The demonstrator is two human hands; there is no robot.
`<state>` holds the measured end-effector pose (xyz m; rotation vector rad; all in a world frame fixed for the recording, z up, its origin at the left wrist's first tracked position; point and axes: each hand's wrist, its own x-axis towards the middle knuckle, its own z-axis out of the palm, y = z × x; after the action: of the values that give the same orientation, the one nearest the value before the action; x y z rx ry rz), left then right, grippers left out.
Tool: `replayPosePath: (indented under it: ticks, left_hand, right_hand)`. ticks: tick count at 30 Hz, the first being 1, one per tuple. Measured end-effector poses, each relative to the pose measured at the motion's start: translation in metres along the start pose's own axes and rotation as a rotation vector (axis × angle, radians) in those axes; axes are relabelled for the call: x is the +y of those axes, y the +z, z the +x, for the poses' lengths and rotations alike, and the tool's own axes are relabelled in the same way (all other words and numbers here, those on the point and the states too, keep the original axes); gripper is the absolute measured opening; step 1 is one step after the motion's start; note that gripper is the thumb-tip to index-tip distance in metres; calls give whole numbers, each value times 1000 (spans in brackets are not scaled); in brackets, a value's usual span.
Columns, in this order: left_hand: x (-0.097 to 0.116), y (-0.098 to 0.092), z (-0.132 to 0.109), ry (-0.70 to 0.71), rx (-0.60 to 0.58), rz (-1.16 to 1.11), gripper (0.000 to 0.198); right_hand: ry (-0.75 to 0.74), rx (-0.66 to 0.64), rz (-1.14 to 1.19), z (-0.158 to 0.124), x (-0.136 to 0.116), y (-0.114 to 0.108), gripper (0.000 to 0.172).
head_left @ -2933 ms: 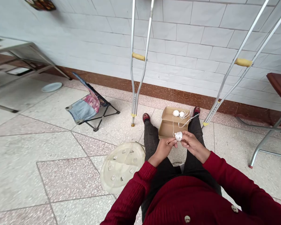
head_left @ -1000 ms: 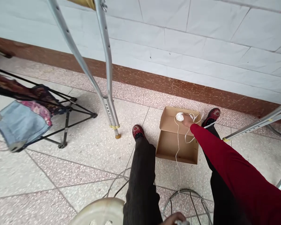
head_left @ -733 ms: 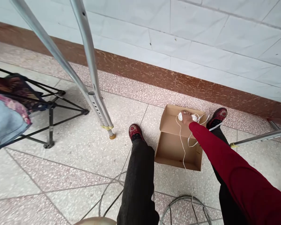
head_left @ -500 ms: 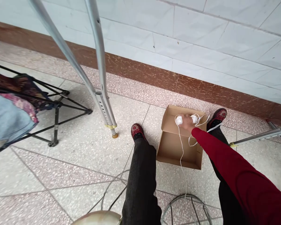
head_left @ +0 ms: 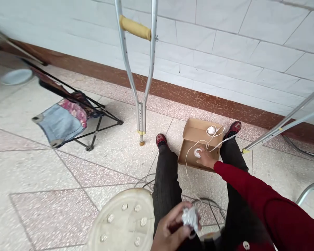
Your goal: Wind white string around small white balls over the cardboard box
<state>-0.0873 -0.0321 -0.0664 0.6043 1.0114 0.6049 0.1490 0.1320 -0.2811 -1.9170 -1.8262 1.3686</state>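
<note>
The right hand (head_left: 205, 159) is reaching forward into the open brown cardboard box (head_left: 193, 134) lying on the speckled floor (head_left: 112, 150) between the person's feet, its fingers closing on a small white ball of string (head_left: 197, 152) in the box's near half. The left hand (head_left: 169, 232) is hovering over the lap, well apart from the box, pinching a crumpled white wad of string (head_left: 190, 218) between thumb and fingers. A second white ball (head_left: 211, 130) is sitting in the far half.

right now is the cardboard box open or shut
Open: the cardboard box has its lid folded back, with a string ball and the right hand inside.
</note>
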Motion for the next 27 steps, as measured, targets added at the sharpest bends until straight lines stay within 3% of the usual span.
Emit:
replayPosePath:
  ticks: [3, 5, 7, 10, 12, 18, 23, 27]
  left_hand:
    - [16, 21, 17, 120, -17, 86, 45]
    - [26, 34, 27, 229, -19, 181, 46]
    - [32, 48, 32, 363, -4, 270, 51]
    - [34, 70, 29, 502, -36, 397, 60]
    - [32, 84, 22, 568, -75, 496, 62]
    - [20, 107, -5, 655, -150, 814, 64]
    - [12, 108, -17, 715, -135, 990, 60]
    - [8, 107, -23, 682, -193, 976, 63]
  right_hand:
    - [21, -84, 333, -56, -32, -13, 35]
    - [3, -147, 682, -108, -52, -31, 36]
    - [-74, -91, 927, -163, -71, -54, 37]
    - [-232, 29, 977, -236, -95, -86, 38]
    - [-330, 33, 905, -269, -105, -99, 44]
    - [-386, 73, 816, -309, -108, -97, 41]
    - [-308, 21, 939, -321, -100, -87, 42]
    - [-269, 63, 1012, -324, -96, -74, 38]
